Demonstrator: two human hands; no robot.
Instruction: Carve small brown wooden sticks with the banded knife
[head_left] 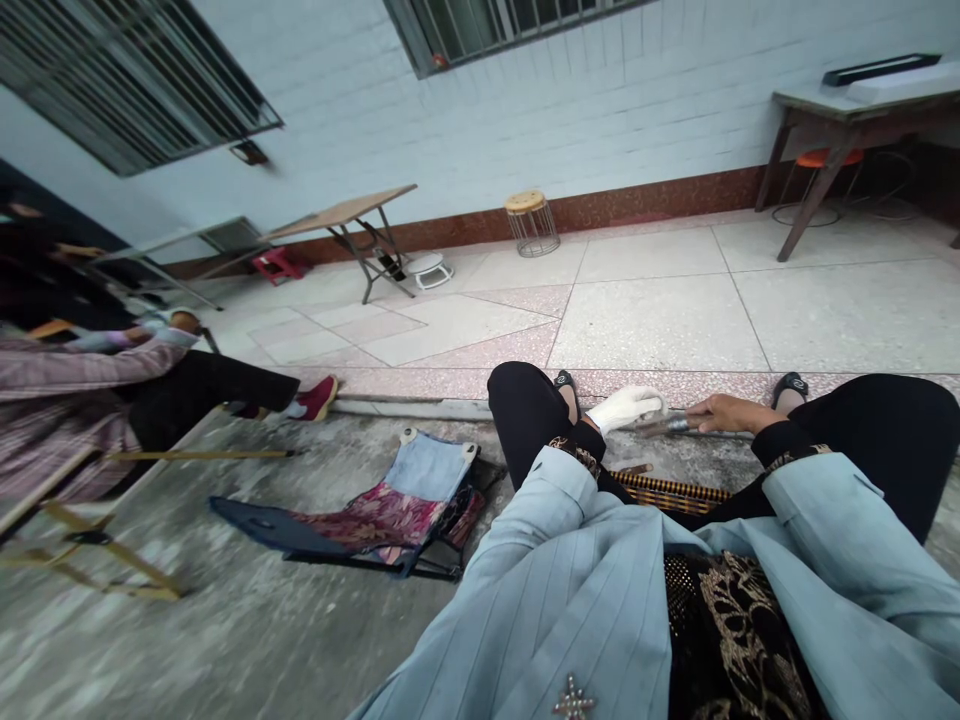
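My left hand [627,408], in a white knitted glove, is between my knees with its fingers curled; whatever is in them is too small to name. Just right of it, my bare right hand [724,413] is wrapped round a short grey metal tool [677,425] that looks like a knife. The tool points left toward the glove, its tip near the gloved fingers. Below both hands, between my thighs, is a yellow-and-black woven seat or basket edge [667,492]. A small brown stick-like piece [637,468] lies by its left end.
To my left stands a low folding chair [390,510] with flowered cloth. Beyond it sits another person in a plaid sleeve [82,370], near a yellow folding stool frame [94,540]. A raised tile step [660,290] runs ahead, with a round stool [531,222] and tables [349,208] along the wall.
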